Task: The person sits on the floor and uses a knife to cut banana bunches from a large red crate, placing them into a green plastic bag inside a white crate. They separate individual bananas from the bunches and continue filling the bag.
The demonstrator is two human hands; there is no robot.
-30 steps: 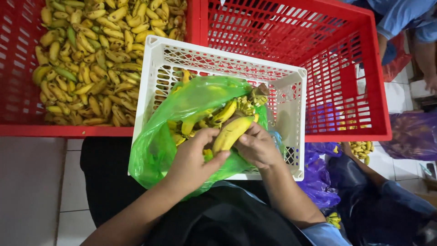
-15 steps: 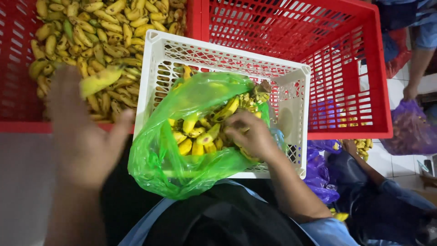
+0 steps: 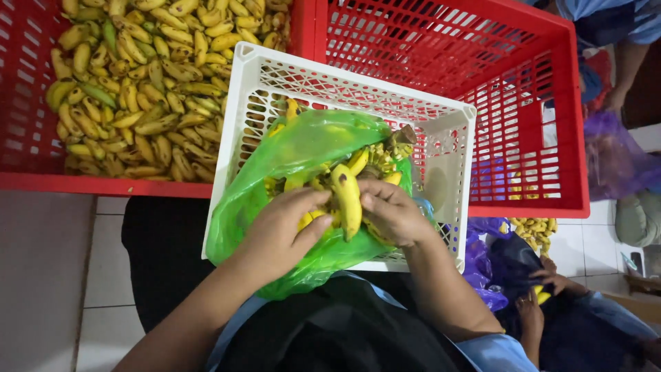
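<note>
Two hands: we see our left hand (image 3: pixel 279 238) and right hand (image 3: pixel 392 215) meeting at lower centre of the frame, both on the same yellow banana (image 3: pixel 346 198).
Fingers, left: curled under and against the banana's lower end, closed on it from the left.
Fingers, right: thumb pressed on the banana's right flank, the other fingers wrapped behind into the bunch (image 3: pixel 365 169); clamped, we judge, so one hand steadies while the other works the fruit loose.
Banana position: upright at centre frame, at the mouth of the green plastic bag (image 3: pixel 296 148), touching the fruit beside it.
One bag: green, translucent, spilling over the near rim of the white crate; we judge it lies open that way so the fruit is reachable from above.
One white crate (image 3: pixel 358 86): latticed, tilted across the seam of the two red crates and resting toward our lap, which brings it close to the hands.
Two red crates: the left red crate (image 3: pixel 27 148) at upper left is heaped with loose bananas (image 3: pixel 138 89), too many to count; the right red crate (image 3: pixel 537 103) at upper right shows only its bare lattice.
Loose fruit in the bag: several, partly hidden by plastic, so we cannot count them.
Other people: one hand (image 3: pixel 551 279) at lower right near a purple bag (image 3: pixel 482 255); another person's arm at the upper right edge.
</note>
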